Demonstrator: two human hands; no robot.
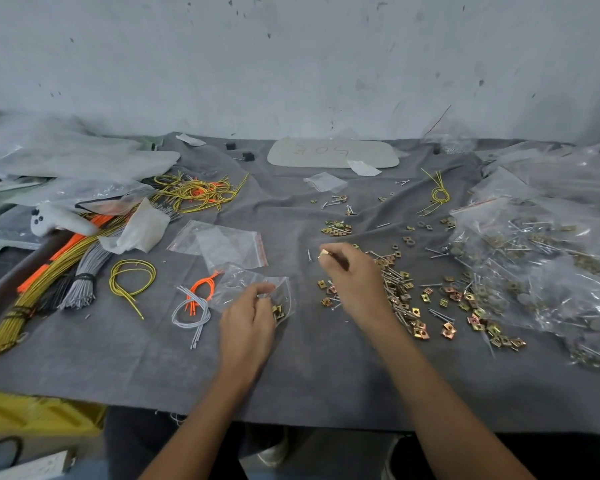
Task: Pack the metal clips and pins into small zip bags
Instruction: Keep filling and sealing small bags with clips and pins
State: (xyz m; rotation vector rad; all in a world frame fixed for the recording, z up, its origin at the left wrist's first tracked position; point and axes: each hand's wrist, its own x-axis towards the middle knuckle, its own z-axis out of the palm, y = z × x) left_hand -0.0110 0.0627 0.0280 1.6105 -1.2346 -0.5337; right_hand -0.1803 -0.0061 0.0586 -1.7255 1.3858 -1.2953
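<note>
In the head view, the left hand [246,320] is near the middle of the table [326,382], which a grey cloth covers. Its grip is closed on a small zip bag [238,284]: thumb and fingers pinch the plastic near the opening. A few gold clips [278,311] lie inside the bag, at 3 o'clock of this hand. The right hand [354,278] is at 2 o'clock of the left one, and its grip is closed too, the fingertips pinching one gold clip [324,252] above the cloth. A single pin [309,255] lies just at 9 o'clock of that clip. The loose pile [406,299] of clips and pins spreads at 3 o'clock of the right hand. Two empty bags [229,244] lie flat at 12 o'clock of the left hand, and orange and grey cords [196,303] at its 9 o'clock. Large filled bags [551,271] lie at the table's 3 o'clock side.
</note>
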